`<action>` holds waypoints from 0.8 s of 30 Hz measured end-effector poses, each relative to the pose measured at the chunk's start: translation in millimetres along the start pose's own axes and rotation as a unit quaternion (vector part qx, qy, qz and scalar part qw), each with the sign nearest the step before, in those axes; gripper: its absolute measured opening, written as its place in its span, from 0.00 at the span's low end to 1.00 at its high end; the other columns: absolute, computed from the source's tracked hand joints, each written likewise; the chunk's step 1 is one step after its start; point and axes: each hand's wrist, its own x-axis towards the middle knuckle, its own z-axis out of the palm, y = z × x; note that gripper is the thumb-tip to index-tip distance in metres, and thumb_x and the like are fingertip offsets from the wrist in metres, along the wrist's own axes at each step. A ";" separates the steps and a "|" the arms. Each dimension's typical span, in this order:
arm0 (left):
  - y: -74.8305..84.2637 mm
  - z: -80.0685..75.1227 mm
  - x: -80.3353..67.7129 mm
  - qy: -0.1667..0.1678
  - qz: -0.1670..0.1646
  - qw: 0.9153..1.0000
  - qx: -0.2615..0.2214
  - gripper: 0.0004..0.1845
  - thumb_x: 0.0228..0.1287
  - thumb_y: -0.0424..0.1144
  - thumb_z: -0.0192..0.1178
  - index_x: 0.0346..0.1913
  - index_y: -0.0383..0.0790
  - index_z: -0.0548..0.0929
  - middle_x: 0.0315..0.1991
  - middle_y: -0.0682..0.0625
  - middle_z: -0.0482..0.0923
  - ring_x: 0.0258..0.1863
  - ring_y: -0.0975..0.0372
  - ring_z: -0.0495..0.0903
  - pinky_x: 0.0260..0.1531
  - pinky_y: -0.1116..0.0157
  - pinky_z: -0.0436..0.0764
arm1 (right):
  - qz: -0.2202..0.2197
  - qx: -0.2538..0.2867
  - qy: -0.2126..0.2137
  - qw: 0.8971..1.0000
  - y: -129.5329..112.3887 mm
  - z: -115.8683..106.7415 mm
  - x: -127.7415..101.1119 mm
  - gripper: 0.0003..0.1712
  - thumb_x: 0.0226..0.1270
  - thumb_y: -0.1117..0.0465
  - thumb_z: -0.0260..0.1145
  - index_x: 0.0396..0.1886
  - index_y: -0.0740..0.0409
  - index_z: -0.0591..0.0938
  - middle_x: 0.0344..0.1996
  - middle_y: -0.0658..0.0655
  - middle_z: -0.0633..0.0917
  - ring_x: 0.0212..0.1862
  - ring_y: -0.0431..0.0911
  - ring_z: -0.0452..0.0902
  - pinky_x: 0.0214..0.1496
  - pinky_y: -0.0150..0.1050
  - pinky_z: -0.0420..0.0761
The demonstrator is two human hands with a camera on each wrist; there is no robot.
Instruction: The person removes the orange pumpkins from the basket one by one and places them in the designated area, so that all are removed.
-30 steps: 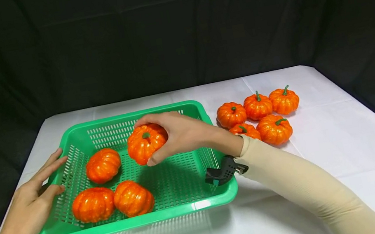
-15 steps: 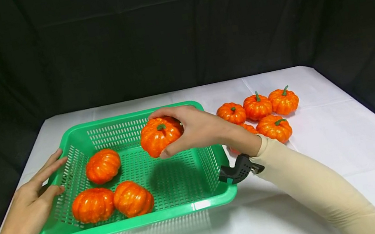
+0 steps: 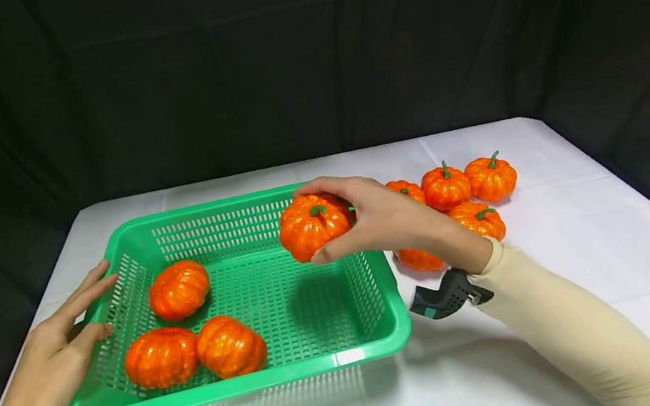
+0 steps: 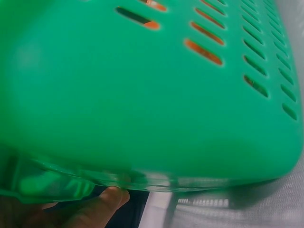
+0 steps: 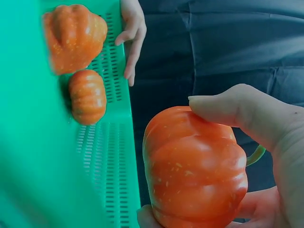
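My right hand (image 3: 376, 216) grips a small orange pumpkin (image 3: 311, 228) between thumb and fingers, over the right part of the green basket (image 3: 233, 387). The right wrist view shows this pumpkin (image 5: 194, 166) close up, its green stem toward the palm. My left hand (image 3: 55, 359) rests at the basket's left rim with fingers extended across it. Three more pumpkins lie in the basket's left half: one farther back (image 3: 179, 290), two near the front (image 3: 163, 357). In the left wrist view the basket's green wall (image 4: 104, 95) fills most of the picture.
Right of the basket, several pumpkins (image 3: 446, 186) with green stems stand grouped on the white tablecloth (image 3: 578, 231); my right arm partly covers some. A black cloth (image 3: 299, 55) hangs behind the table.
My right hand has moved to the right with the pumpkin, from the basket's middle to near its right wall. The left hand, the basket and the pumpkins in it have stayed put.
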 end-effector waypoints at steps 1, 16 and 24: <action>-0.2 0.0 0.1 -0.001 0.001 1.000 -0.002 0.30 0.75 0.27 0.49 0.79 0.36 0.66 0.83 0.50 0.50 0.76 0.36 0.55 0.64 0.28 0.59 | 0.004 0.001 0.002 1.000 1.3 -1.8 -2.5 0.43 0.53 0.54 0.81 0.70 0.46 0.76 0.55 0.49 0.81 0.52 0.51 0.79 0.47 0.46 0.87; 0.9 1.0 -0.7 0.002 0.002 1.000 -0.005 0.30 0.75 0.26 0.49 0.78 0.33 0.65 0.83 0.47 0.50 0.77 0.34 0.53 0.64 0.27 0.57 | 0.101 0.050 0.032 0.993 19.3 -30.0 -36.6 0.44 0.56 0.55 0.81 0.73 0.42 0.73 0.59 0.50 0.80 0.58 0.52 0.76 0.51 0.50 0.86; -2.9 -0.7 -0.6 0.001 0.005 1.000 -0.003 0.30 0.75 0.28 0.50 0.79 0.36 0.66 0.83 0.50 0.51 0.77 0.38 0.53 0.70 0.37 0.59 | 0.103 0.039 0.049 0.993 36.1 -50.0 -55.9 0.42 0.57 0.58 0.79 0.72 0.47 0.72 0.57 0.55 0.80 0.58 0.55 0.76 0.51 0.49 0.86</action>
